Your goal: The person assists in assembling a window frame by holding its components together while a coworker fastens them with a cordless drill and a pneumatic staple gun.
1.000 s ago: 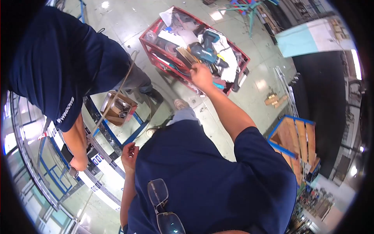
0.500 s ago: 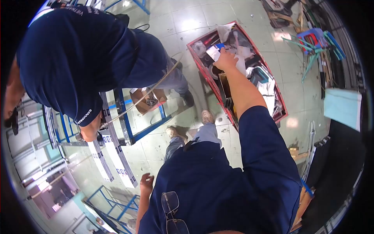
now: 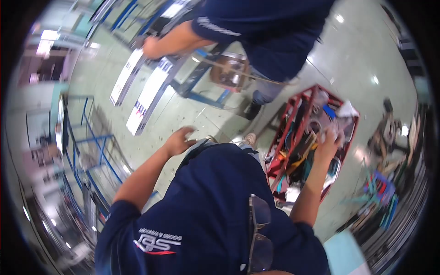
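My right hand (image 3: 329, 141) is over the red tool box (image 3: 356, 120), fingers apart and a little blurred, with nothing clearly held. Close to its fingertips lie a blue item (image 3: 328, 111) and a crumpled white piece (image 3: 348, 110). Yellow and dark tools are jumbled in the box beside my forearm; what lies directly under the hand is hidden. In front of my waist, my left hand (image 3: 178, 142) hangs in the air, empty, its fingers bent but parted.
A co-worker in a dark blue shirt (image 3: 284, 27) leans over white profiles (image 3: 151, 96) on a blue metal frame (image 3: 192, 85). Below it stands a cardboard box (image 3: 224, 75). Blue racks (image 3: 91, 156) stand left; stools (image 3: 380, 188) and scrap (image 3: 389, 137) lie right.
My view has swung left, so the tool box and co-worker sit farther right. My left hand has risen in front of my waist. My right hand stays over the box, its fingers now more spread.
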Motion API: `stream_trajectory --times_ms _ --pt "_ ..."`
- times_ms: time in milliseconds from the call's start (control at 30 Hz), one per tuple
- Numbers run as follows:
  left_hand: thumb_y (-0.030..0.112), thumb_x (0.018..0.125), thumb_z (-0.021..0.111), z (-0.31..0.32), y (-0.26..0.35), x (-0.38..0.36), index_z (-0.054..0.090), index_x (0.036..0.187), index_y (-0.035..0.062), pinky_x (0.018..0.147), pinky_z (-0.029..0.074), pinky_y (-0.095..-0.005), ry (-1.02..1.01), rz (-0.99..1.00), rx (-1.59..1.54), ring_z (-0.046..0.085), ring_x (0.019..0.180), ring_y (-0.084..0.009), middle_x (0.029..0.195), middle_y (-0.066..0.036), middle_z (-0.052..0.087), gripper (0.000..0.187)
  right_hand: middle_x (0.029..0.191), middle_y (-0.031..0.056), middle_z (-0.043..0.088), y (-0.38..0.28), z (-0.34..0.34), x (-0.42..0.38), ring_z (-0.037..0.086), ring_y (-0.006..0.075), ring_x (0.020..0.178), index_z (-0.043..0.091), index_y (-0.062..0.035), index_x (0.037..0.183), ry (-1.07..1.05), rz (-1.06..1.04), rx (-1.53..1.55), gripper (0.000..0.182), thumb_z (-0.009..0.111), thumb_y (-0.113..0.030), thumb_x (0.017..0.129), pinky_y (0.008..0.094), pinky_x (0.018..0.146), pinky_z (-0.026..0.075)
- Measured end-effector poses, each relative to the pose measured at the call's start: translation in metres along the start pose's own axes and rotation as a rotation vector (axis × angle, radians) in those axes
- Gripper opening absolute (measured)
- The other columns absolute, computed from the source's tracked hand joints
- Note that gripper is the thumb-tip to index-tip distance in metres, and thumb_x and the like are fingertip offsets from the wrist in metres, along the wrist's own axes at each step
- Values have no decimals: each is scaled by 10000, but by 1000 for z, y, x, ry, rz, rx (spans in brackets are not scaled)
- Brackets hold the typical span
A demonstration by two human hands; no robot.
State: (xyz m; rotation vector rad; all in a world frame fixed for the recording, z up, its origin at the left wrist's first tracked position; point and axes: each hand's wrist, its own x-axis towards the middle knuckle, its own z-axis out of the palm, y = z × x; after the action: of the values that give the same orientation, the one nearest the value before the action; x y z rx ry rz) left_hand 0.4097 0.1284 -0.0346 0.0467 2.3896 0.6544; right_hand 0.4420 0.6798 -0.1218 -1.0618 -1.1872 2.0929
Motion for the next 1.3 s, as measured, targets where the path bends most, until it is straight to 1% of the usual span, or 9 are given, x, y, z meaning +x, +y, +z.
stream_trajectory --times_ms 67,133,300,367,500,567,733,1067,1300 --pt "230 859 820 -2 60 14 586 1359 66 1002 520 -409 44 198 -205 641 1159 -322 1357 -151 602 576 1125 84 696 25 0 -33 682 243 1049 434 -180 1408 -379 331 143 512 700 -149 972 506 952 545" --pt "229 821 844 -3 87 32 548 1399 78 1072 485 -430 94 476 -192 560 1287 -377 1433 -180 543 666 1112 128 722 43 45 -84 693 284 1105 592 -117 1228 -404 485 197 254 663 -209 1002 525 966 565" --pt "216 799 851 -23 107 33 571 1366 86 1084 466 -437 275 695 -174 553 1286 -377 1389 -167 575 646 1136 157 705 67 149 -141 706 315 1048 482 -210 1267 -527 724 146 365 705 -227 978 561 931 580" --pt "207 809 839 -31 98 35 598 1335 89 1054 487 -440 327 719 -203 582 1249 -370 1347 -157 607 590 1204 190 691 83 177 -147 678 326 1106 557 -51 1265 -663 859 59 422 658 -366 1003 540 1030 525" --pt "160 877 776 -55 63 40 693 1168 75 923 536 -419 329 674 -315 669 1059 -346 1129 -134 694 315 1219 201 663 92 231 -175 628 336 1191 519 59 1296 -694 952 -61 594 630 -448 1007 525 1041 529" --pt "147 899 756 -71 40 44 713 1119 62 889 541 -398 335 654 -390 694 990 -333 1052 -134 712 240 1230 246 633 104 251 -183 678 385 1093 450 -195 1227 -612 1100 -17 374 687 -361 990 587 923 582" --pt "137 978 701 -140 -26 73 723 1084 22 839 533 -317 189 357 -853 675 883 -142 965 -44 746 158 1303 205 608 111 306 -203 677 369 1082 397 -229 1449 -688 1008 -215 564 699 -354 989 549 880 582" --pt "247 966 728 -256 -143 217 694 1196 28 735 515 -254 -30 85 -971 674 882 -87 1021 -30 754 319 1287 90 614 202 437 -210 676 231 1003 351 -123 1556 -762 760 -496 659 690 -149 991 446 843 583" --pt "185 857 840 -251 -162 271 449 1420 18 744 533 -297 248 -129 -1113 625 847 -142 1096 -86 654 705 1098 51 680 257 479 -190 663 193 919 575 -116 1236 -656 737 -502 363 756 -260 955 369 780 541"
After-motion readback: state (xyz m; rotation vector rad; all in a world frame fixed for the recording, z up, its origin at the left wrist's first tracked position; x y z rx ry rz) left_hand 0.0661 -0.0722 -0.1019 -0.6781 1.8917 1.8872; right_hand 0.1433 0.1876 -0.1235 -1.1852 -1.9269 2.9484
